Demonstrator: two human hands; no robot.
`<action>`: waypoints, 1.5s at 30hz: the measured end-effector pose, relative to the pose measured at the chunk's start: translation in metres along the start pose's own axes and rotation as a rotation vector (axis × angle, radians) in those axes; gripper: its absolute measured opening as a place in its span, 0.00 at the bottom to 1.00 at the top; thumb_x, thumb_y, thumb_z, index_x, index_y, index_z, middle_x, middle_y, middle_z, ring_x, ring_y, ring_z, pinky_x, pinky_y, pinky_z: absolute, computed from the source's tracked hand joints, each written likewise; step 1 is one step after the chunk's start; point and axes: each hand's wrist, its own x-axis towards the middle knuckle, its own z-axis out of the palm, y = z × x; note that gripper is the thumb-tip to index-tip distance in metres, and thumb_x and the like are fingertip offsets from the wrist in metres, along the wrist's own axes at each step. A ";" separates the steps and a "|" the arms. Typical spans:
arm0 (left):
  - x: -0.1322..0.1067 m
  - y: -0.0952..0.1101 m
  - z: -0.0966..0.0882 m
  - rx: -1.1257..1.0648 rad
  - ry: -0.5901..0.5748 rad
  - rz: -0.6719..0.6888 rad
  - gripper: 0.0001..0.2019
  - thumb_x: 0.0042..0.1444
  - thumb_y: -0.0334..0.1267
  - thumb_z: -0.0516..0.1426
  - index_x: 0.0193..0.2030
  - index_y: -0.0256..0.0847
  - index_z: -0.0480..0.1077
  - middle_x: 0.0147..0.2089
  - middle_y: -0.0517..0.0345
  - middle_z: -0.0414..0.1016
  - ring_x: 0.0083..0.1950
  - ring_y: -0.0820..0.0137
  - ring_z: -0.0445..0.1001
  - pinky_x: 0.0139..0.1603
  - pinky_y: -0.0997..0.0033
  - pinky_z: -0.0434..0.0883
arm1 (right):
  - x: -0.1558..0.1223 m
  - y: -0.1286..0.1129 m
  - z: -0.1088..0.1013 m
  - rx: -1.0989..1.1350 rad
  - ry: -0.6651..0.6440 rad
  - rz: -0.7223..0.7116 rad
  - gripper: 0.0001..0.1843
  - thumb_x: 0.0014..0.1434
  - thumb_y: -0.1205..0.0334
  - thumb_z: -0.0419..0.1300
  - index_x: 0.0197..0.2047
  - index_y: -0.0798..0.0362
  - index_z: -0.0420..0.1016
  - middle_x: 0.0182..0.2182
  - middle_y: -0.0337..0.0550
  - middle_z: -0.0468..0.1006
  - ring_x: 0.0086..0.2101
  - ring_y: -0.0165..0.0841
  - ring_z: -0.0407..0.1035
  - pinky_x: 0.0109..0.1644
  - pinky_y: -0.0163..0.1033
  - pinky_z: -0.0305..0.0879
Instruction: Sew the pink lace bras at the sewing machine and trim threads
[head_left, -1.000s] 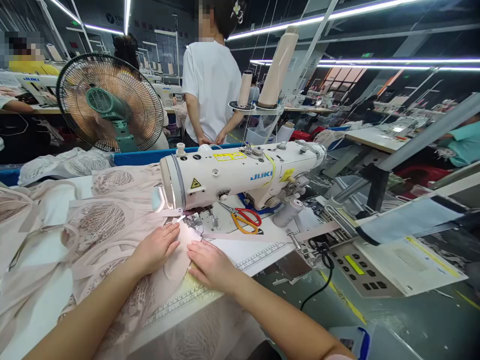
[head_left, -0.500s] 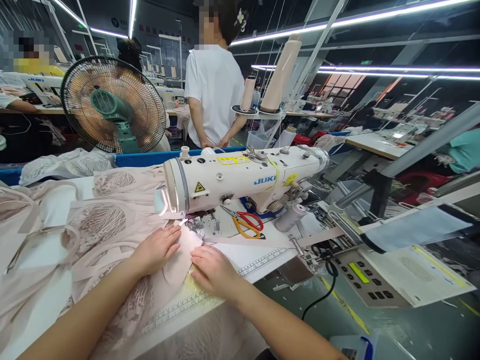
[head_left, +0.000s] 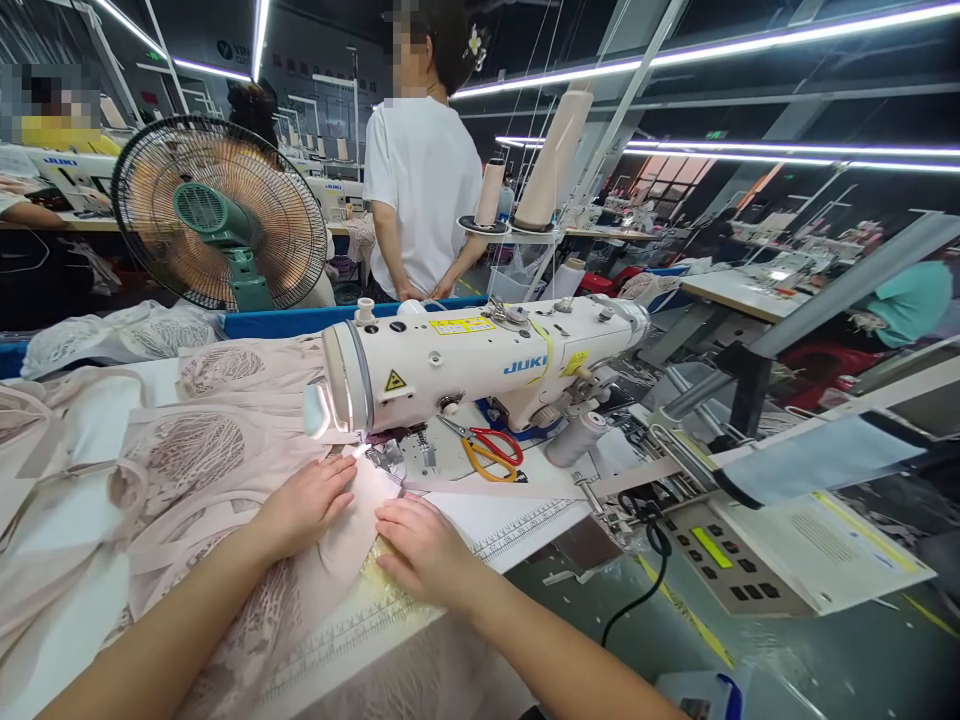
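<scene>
A pale pink bra piece [head_left: 351, 535] lies on the sewing table, its far edge close to the needle area of a white sewing machine [head_left: 450, 365]. Flat on its left part rests my left hand [head_left: 311, 500], fingers stretched toward the presser foot [head_left: 390, 452]. My right hand [head_left: 420, 545] lies on the right edge of the fabric, fingers extended and thumb apart. Whether the fingertips pinch the cloth cannot be made out. A narrow pale elastic band [head_left: 480, 488] runs from the right toward the foot. The needle itself is hidden.
Scissors with red and orange handles [head_left: 491, 455] lie on the machine bed, beside a grey thread spool [head_left: 576, 440]. More lace bra pieces [head_left: 187, 440] cover the table's left. Behind stand a large fan [head_left: 225, 215] and a person in a white shirt [head_left: 424, 190]. A control panel [head_left: 739, 565] sits right.
The whole view has shifted slightly left and down. Both hands stay on the fabric in nearly the same place by the machine.
</scene>
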 end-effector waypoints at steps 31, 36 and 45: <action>-0.031 0.031 0.014 0.215 0.096 0.214 0.19 0.62 0.31 0.45 0.56 0.42 0.68 0.61 0.54 0.69 0.53 0.61 0.70 0.50 0.59 0.70 | 0.001 0.001 0.005 -0.077 -0.011 0.097 0.25 0.57 0.54 0.59 0.55 0.58 0.70 0.57 0.52 0.69 0.58 0.44 0.60 0.61 0.48 0.60; -0.022 0.021 0.011 0.233 0.108 0.291 0.16 0.63 0.32 0.48 0.54 0.42 0.69 0.61 0.56 0.69 0.60 0.59 0.66 0.57 0.56 0.66 | 0.002 0.001 0.005 -0.082 -0.047 0.085 0.25 0.59 0.53 0.57 0.56 0.56 0.67 0.59 0.51 0.67 0.60 0.41 0.58 0.63 0.47 0.56; -0.013 0.005 0.012 0.261 0.173 0.391 0.17 0.61 0.28 0.49 0.55 0.43 0.69 0.57 0.54 0.73 0.58 0.60 0.68 0.56 0.54 0.68 | 0.007 -0.002 -0.001 -0.068 -0.139 0.097 0.25 0.60 0.53 0.56 0.58 0.57 0.65 0.62 0.50 0.64 0.62 0.38 0.56 0.66 0.46 0.50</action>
